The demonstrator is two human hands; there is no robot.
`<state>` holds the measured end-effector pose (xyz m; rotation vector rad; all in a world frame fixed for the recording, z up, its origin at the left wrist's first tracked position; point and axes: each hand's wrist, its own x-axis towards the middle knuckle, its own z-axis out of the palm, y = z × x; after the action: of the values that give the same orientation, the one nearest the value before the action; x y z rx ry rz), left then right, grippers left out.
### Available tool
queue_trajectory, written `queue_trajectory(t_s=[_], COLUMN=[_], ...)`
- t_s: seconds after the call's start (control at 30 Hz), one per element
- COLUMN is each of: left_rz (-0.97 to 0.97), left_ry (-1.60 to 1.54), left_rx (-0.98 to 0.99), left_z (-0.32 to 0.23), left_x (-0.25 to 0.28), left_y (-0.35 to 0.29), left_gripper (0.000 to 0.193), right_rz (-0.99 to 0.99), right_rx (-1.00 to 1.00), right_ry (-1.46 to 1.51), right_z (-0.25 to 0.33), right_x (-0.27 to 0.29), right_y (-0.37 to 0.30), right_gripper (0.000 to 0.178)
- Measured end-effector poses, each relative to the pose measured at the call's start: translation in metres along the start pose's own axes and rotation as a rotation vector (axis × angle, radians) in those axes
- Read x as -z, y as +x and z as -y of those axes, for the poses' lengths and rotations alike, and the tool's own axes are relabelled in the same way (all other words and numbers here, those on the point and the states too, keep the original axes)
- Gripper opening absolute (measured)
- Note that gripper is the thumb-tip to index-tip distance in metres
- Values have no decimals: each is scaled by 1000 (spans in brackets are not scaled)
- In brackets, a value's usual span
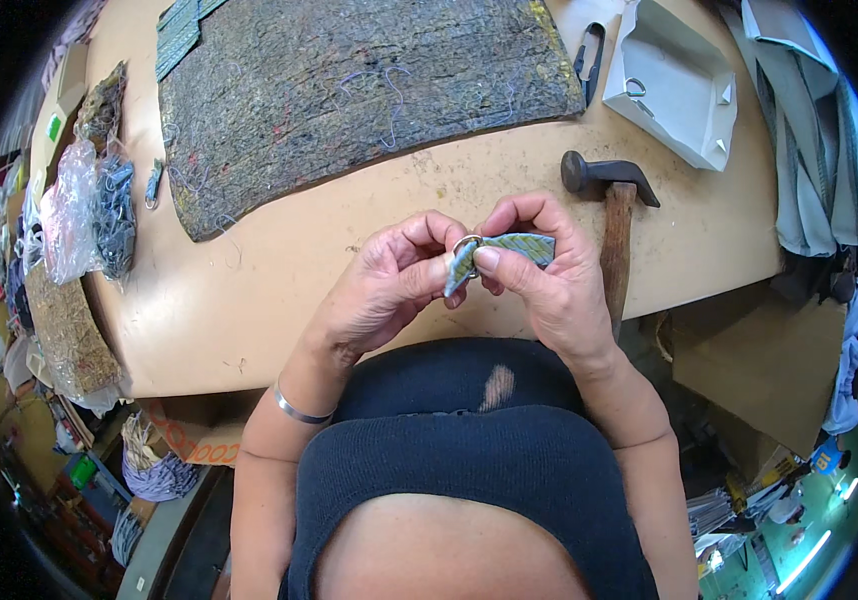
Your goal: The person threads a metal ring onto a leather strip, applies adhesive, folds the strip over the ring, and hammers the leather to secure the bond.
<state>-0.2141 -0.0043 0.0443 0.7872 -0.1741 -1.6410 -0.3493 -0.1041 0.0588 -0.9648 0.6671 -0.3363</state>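
Observation:
A short patterned fabric strap (519,245) in blue and yellow-green passes through a metal ring (468,243) above the near part of the table. My left hand (404,265) pinches the strap's bent end beside the ring, thumb and fingers closed. On the other side of the ring, my right hand (547,270) grips the strap between thumb and fingers, and its free end sticks out past them. Fingers partly hide the ring. Just right of my right hand lies a hammer (617,225) with a dark head and a wooden handle.
A rough fibre mat (349,95) with loose threads covers the far table, patterned straps (181,40) on its corner. Thread snips (590,62) and a white box (671,90) holding a ring lie at the right. Bagged pieces (89,215) sit left; grey fabric (819,150) hangs far right.

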Motion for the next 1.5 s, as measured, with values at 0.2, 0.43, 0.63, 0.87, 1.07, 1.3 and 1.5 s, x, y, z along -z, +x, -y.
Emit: queue_trajectory(t_s=[0.2,0.43,0.63,0.87,1.07,1.3,1.5], left_rz=[-36,-180,-187,-204,-226,-265,-316], left_ry=[60,197,172,291,370,422,447], left_rx=[-77,-190,-261,-251,-277,-275,-298], left_z=[2,0,0,-4,-2,-5,-4], left_x=[-5,-5,-11,-16,-18,-25,-27], left_y=[4,5,6,4,3,3,4], left_gripper=[15,15,16,20,18,23,30], right_rz=[13,-73,-57,-46,-112,-153,-151], right_rx=[43,113,158,159,240,234,209], right_ry=[-17,-137,-86,-59,-161,-197,-33], right_z=[1,0,5,5,2,4,1], right_x=[4,13,9,13,13,13,15], right_y=[-1,-4,-9,-11,-15,-16,-14], right_gripper=[14,17,17,17,16,14,14])
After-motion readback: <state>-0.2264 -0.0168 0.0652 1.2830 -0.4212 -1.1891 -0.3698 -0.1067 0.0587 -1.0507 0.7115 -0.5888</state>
